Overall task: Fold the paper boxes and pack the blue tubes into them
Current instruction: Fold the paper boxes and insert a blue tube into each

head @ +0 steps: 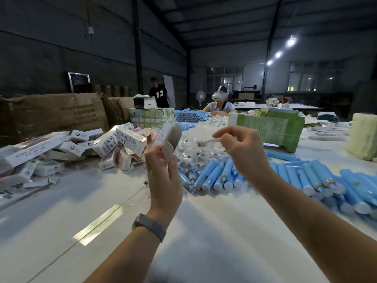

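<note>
The left hand (163, 172) is gripping an open paper box (170, 137) while the right hand (240, 146) is pinching a small toothbrush (208, 141) — a loose pinch risks dropping it among the blue tubes (214, 176).

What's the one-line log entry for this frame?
left hand: holds open paper box, raised | right hand: pinches small toothbrush-like item | blue tubes: on table, none in box

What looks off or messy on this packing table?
The packed boxes on the left lie in a tumbled heap, tilted every way, not stacked. The blue tubes are loosely scattered too. Nothing looks spilled or damaged.
</note>
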